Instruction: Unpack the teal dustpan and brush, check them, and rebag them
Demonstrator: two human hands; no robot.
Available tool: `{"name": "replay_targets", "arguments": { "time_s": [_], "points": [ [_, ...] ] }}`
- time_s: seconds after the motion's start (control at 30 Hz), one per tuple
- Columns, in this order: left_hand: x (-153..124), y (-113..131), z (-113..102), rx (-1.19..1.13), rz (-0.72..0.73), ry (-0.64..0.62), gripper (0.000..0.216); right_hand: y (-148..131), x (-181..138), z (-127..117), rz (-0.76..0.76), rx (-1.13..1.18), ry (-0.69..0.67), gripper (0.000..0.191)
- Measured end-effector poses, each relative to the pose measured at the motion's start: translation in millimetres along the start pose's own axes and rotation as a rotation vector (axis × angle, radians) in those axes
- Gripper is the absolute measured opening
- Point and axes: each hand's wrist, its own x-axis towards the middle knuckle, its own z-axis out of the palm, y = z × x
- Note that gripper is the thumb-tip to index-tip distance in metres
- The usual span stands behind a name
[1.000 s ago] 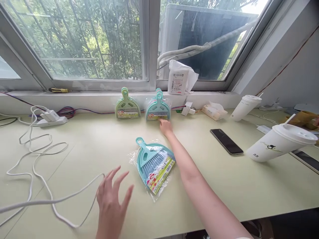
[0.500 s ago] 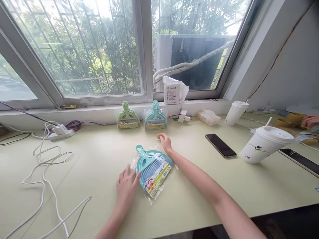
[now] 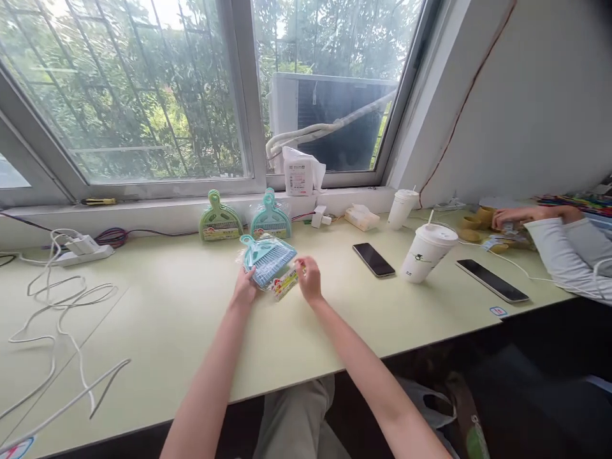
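With the bagged dustpan-and-brush set (image 3: 268,260) as the centre of the dial, I have it above the middle of the counter (image 3: 191,331), its handle loop pointing to 10–11 o'clock. My left hand (image 3: 245,287) grasps the set's near-left edge between 7 and 8 o'clock, thumb on the upper face. The printed label card (image 3: 287,282) sits inside the clear bag at 4–5 o'clock, angled off the bristles. My right hand (image 3: 310,278) is between 3 and 4 o'clock, fingers bent at the card's right end; I cannot tell whether they pinch the bag. I also cannot tell whether the set's lower edge touches the counter. A teal stack of similar sets (image 3: 270,218) stands at 12 o'clock, just behind; a green stack (image 3: 220,221) stands at 10. On the sill at 1 o'clock I read a white wrapped packet (image 3: 302,176). A tissue pack (image 3: 362,217) lies at 2 o'clock. A black phone (image 3: 374,260) lies at 3, with a large lidded cup (image 3: 428,252) beyond it. At 9 o'clock I note a white power strip (image 3: 86,253).
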Motion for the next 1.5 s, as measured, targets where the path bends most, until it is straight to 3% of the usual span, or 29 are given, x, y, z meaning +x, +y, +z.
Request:
{"name": "replay_targets", "arguments": {
  "time_s": [0.07, 0.17, 0.27, 0.37, 0.47, 0.57, 0.73, 1.03, 1.17, 1.27, 1.33, 1.43, 1.5],
  "points": [
    [-4.7, -2.6, -2.4, -0.036, -0.001, -0.033, 0.043, -6.2, -11.9, 9.2, -0.061, 0.044, -0.241, 0.029],
    [-12.8, 0.8, -6.0, -0.028, -0.019, -0.03, 0.035, -4.6, -15.7, 24.7, 0.119, 0.206, -0.42, 0.03],
    [-17.8, 6.1, -5.0, -0.029, -0.017, -0.003, 0.032, 3.7, -9.3, 29.4, 0.418, 0.467, -0.359, 0.029],
    [-20.0, 7.2, -2.4, -0.038, -0.005, 0.027, 0.037, 8.7, -2.5, 25.9, 0.574, 0.69, -0.242, 0.026],
    [-20.1, 5.9, -1.7, -0.004, 0.0, 0.045, 0.036, 9.0, 3.7, 22.6, 0.601, 0.77, -0.181, 0.03],
    [-18.1, 6.6, -2.5, 0.069, -0.038, 0.031, 0.026, 7.8, 8.4, 20.5, 0.605, 0.771, -0.202, 0.029],
    [-9.7, 6.7, -8.3, 0.167, -0.031, 0.032, 0.037, 6.0, 11.4, 12.1, 0.667, 0.837, -0.253, 0.031],
    [6.0, 10.4, -23.7, 0.139, 0.114, 0.195, 0.032, -1.7, 13.7, -9.7, 0.67, 0.861, -0.344, 0.027],
    [18.4, 33.3, -52.4, 0.105, 0.299, 0.536, 0.037, 7.0, 15.3, -20.5, 0.68, 0.831, -0.267, 0.029],
    [16.5, 49.2, -75.8, 0.347, 0.405, 0.842, 0.038, 13.9, 16.8, -26.8, 0.658, 0.852, -0.196, 0.03],
    [6.8, 56.3, -81.3, 0.567, 0.433, 1.0, 0.054, 16.2, 15.9, -28.8, 0.637, 0.874, -0.158, 0.028],
    [-14.6, 63.1, -72.5, 0.823, 0.529, 1.139, 0.073, 16.4, 13.0, -29.0, 0.618, 0.894, -0.133, 0.025],
    [-26.5, 66.4, -63.2, 0.936, 0.614, 1.132, 0.076, 15.9, 11.6, -27.9, 0.621, 0.872, -0.133, 0.025]
  ]
}}
